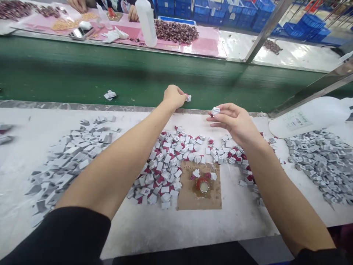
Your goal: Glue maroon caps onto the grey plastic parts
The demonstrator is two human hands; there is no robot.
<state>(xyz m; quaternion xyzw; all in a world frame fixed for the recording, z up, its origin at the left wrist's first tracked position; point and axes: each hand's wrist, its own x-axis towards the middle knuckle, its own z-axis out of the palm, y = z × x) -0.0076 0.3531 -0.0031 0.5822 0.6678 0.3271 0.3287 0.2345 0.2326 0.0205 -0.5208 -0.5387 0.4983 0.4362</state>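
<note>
My left hand (175,97) reaches over the near edge of the green conveyor belt, fingers closed on a small white-and-dark-red plastic part (188,98). To its right, above the table edge, my right hand (234,119) pinches a white plastic part (215,111) between thumb and fingers. Below them spreads a heap of white parts with dark red pieces (168,158). A brown cardboard square (187,198) lies in front of me, bearing a small red-rimmed cap (203,185) with pale content and a few loose parts in a wet patch.
Grey-white parts (74,154) lie piled at left, and more grey parts (320,162) at right beside a white bottle (303,116). A few parts (110,95) sit on the green belt (82,73). Across it, a co-worker's hands show near another white bottle (146,24). A metal post (264,33) rises at right.
</note>
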